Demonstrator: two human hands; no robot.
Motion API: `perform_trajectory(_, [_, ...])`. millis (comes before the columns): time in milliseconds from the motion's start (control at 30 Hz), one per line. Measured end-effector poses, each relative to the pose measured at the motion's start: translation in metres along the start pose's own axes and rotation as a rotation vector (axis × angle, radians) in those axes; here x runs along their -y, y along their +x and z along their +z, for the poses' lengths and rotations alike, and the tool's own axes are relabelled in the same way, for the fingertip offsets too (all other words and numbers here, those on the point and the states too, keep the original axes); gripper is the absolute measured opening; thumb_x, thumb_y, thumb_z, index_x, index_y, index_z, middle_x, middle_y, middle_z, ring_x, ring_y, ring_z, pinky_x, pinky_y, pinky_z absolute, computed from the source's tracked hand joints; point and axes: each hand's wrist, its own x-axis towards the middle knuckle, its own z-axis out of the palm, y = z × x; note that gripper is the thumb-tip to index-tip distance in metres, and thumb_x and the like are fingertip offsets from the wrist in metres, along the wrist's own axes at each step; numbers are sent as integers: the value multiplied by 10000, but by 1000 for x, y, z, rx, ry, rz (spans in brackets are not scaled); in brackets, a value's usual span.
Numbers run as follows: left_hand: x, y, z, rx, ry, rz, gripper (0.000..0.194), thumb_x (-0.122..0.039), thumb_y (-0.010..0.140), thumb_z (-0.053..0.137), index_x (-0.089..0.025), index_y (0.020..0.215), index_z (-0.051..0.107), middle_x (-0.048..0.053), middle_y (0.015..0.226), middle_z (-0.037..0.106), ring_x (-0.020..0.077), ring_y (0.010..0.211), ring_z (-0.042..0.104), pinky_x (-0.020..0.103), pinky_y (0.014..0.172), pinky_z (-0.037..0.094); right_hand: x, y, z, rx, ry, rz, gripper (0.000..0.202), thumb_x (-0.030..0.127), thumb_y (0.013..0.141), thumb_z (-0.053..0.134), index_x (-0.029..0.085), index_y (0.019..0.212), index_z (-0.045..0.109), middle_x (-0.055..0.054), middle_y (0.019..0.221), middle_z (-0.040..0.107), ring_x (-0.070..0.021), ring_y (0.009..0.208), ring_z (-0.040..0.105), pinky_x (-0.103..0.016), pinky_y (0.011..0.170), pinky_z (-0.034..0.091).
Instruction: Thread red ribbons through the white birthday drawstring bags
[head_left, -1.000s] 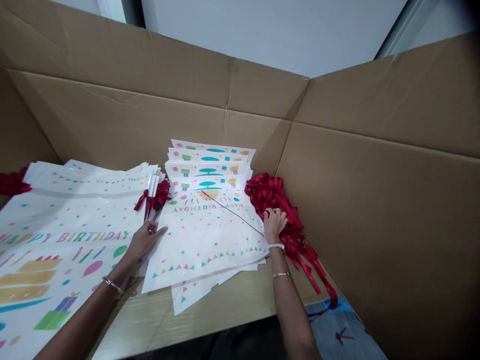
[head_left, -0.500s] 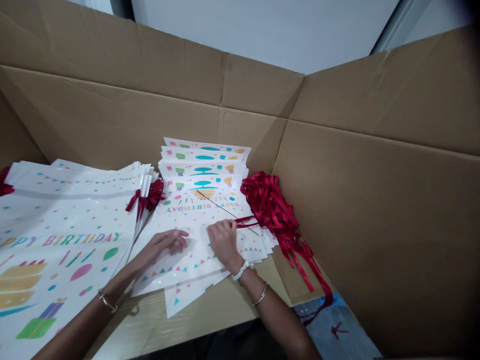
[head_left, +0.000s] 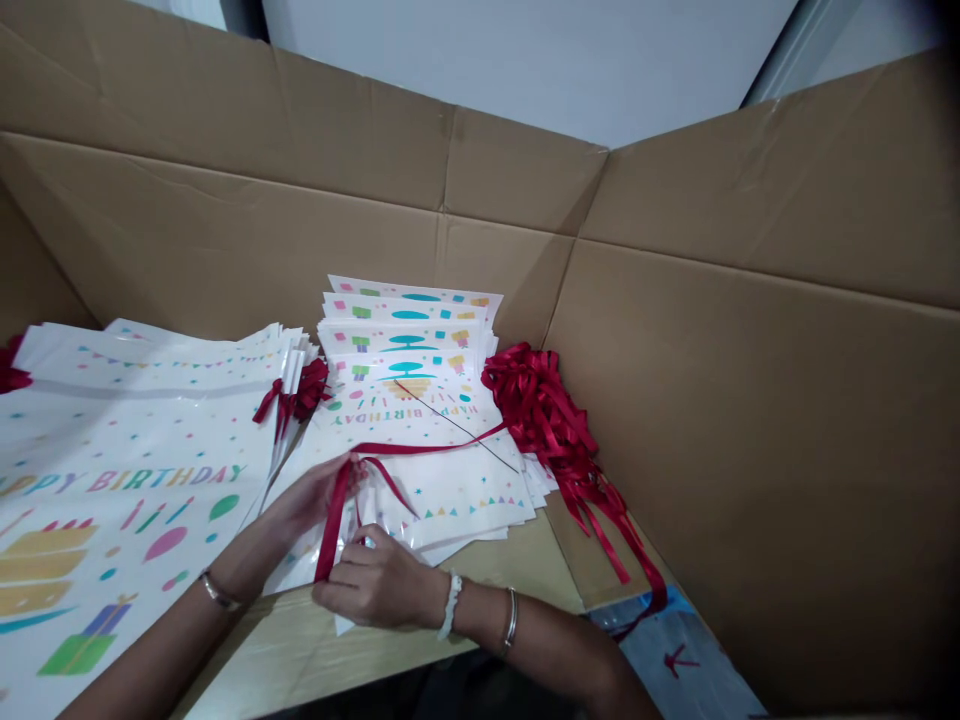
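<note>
A red ribbon (head_left: 420, 448) stretches from the tangled ribbon heap (head_left: 536, 405) leftward to my hands. My left hand (head_left: 330, 490) pinches it at a bend above the printed birthday sheets (head_left: 457, 475). My right hand (head_left: 379, 580), closer to me, is closed on a hanging length of the same ribbon near the front edge of the sheets. One short ribbon tail curls to the right of my left fingers. Lying diagonally across the top sheet is a thin dark rod (head_left: 457, 425) with a reddish tip.
On the left lies another stack of birthday sheets (head_left: 150, 430), with a red ribbon bunch (head_left: 300, 392) at its right edge. Cardboard walls (head_left: 300, 190) rise behind and to the right. A plastic-covered surface (head_left: 675, 650) with a red mark sits at lower right.
My right hand has moved left and toward me, drawing the ribbon out from the heap. My left hand, previously empty, has taken hold of the ribbon.
</note>
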Motion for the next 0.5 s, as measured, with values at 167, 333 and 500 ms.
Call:
perform_trajectory(167, [-35,23,-47,-202,-250,80,167,-78,982,522,-125,902,661,42,815,704,127,669,655,205,589,598,12,-1,-26,142,575,-32,117,283,987,661,194,984,736,22,898,771,-73,845,695,-198,823,508])
perform_trajectory(333, [-42,34,-82,-190,-329,113,224,-47,1018,417,-102,896,597,48,763,626,87,605,617,150,547,576,30,4,-39,521,1264,-114,102,77,797,798,166,826,755,41,997,783,-37,944,734,-21,841,476])
perform_trajectory(500, [-45,37,-93,-122,-344,78,195,-42,999,428,-103,917,594,11,697,522,40,474,498,91,426,460,40,13,-7,1125,1505,-22,275,-38,543,889,132,524,673,31,641,719,-90,719,736,-58,664,497])
